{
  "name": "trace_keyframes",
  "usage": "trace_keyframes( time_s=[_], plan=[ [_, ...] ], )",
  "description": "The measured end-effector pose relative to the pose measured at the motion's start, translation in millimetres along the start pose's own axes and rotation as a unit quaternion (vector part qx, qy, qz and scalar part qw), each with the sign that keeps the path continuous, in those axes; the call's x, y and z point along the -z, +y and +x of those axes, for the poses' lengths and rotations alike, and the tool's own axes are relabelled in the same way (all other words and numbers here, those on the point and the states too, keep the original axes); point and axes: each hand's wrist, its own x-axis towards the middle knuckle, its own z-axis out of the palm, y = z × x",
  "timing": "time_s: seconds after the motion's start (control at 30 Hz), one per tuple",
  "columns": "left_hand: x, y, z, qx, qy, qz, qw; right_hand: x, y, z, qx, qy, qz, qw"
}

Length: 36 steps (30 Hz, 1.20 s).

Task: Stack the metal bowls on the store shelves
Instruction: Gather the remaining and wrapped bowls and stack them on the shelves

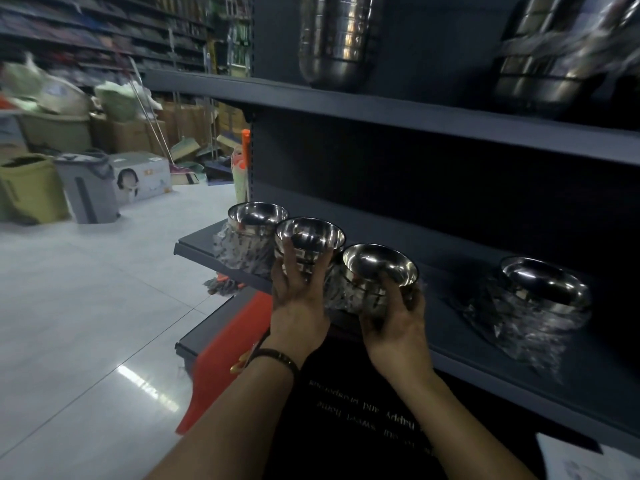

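Fingers (pixel 290 259) of my left hand (pixel 298 306) are spread and curled round the first bowl stack (pixel 310 237), thumb on one side, the others on the other side. A dark bracelet (pixel 277 356) is on this wrist. My right hand (pixel 394 320) grips the second bowl stack (pixel 379 268) from below and from the side, with the thumb against its wall. This stack has clear plastic wrap round its lower part. Both stacks open upward and are just beside each other, over the front part of the middle shelf (pixel 485 379); I cannot tell if they rest on it.

Just behind the first stack, at the shelf's left end, stands a wrapped left stack (pixel 258 216). Well apart on the right stands a wrapped right stack (pixel 543 285), tilted a little. Below the shelf there is a red plastic thing (pixel 225 348).

On the upper shelf (pixel 381 112) lie two big steel stacks (pixel 334 39), blurred. Further left, across the white tile floor (pixel 86 306), are a grey bin (pixel 86 188), a yellow-green bin (pixel 31 188) and cardboard boxes (pixel 131 133).
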Motion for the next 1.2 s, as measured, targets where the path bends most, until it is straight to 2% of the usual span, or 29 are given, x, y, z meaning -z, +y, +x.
trace_keyframes(
  time_s=[0.17, 0.33, 0.5, 0.6, 0.73, 0.9, 1.03, 1.2],
  plan=[
    [2.2, 1.8, -0.8, 0.007, -0.007, 0.005, 1.0, 13.5, 3.1, -1.1, -0.006, -0.053, -0.016, 0.998],
    [14.6, 34.2, -8.3, -0.013, -0.013, 0.027, 0.999, 43.4, 11.1, -11.3, 0.021, -0.062, -0.048, 0.997],
    [24.0, 85.9, -19.2, -0.091, 0.02, 0.025, 0.995, 90.0, 26.0, -23.2, 0.038, -0.035, -0.089, 0.995],
    [17.6, 118.0, -40.1, -0.168, 0.007, 0.032, 0.985, 122.4, 46.4, -33.9, 0.048, 0.007, -0.113, 0.992],
    [0.5, 160.0, -47.9, -0.252, -0.031, 0.042, 0.966, 155.1, 82.4, -50.2, 0.043, 0.089, -0.081, 0.992],
    [-23.5, 221.1, -42.1, -0.28, -0.065, 0.048, 0.957, 191.7, 124.8, -48.3, -0.003, 0.172, -0.044, 0.984],
    [-44.4, 252.9, -29.7, -0.275, -0.109, 0.077, 0.952, 208.5, 152.8, -38.0, -0.069, 0.154, 0.029, 0.985],
    [-68.8, 265.3, -17.9, -0.265, -0.131, 0.081, 0.952, 216.0, 170.8, -27.1, -0.052, 0.091, 0.074, 0.992]
  ],
)
